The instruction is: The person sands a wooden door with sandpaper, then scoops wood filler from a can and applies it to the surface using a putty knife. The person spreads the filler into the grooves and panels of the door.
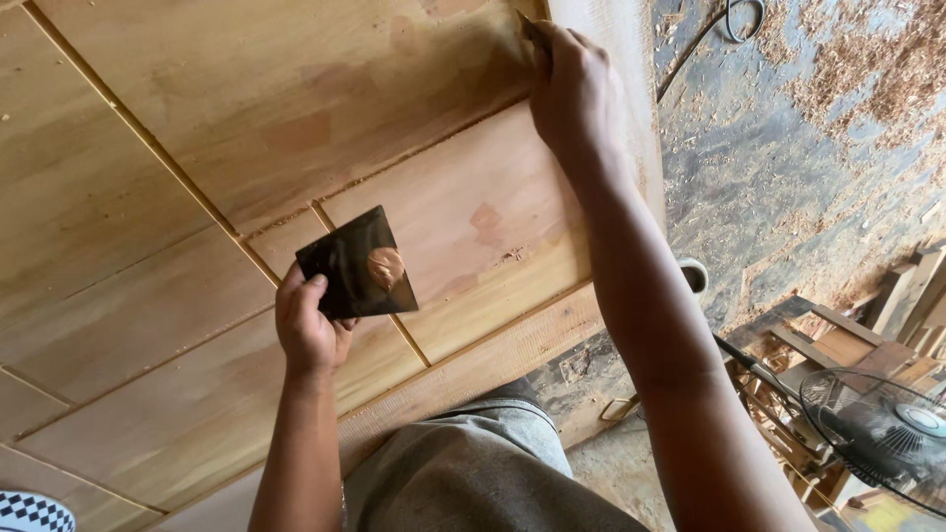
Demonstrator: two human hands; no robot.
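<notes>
Two hands: left, right; one dark square plate; one wood panel; one fan.

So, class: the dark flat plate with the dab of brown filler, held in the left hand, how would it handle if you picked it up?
The plate looks thin and flat, so probably light and fairly stiff. Its glossy face suggests it could slip; the left hand pinches one corner. The filler dab sits loose on top, so tilting might smear or shed it.

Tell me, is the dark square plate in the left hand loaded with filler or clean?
Loaded. The dark square plate, held at its corner by the left hand, carries a round brown dab of filler near its middle; elsewhere it looks bare.
</notes>
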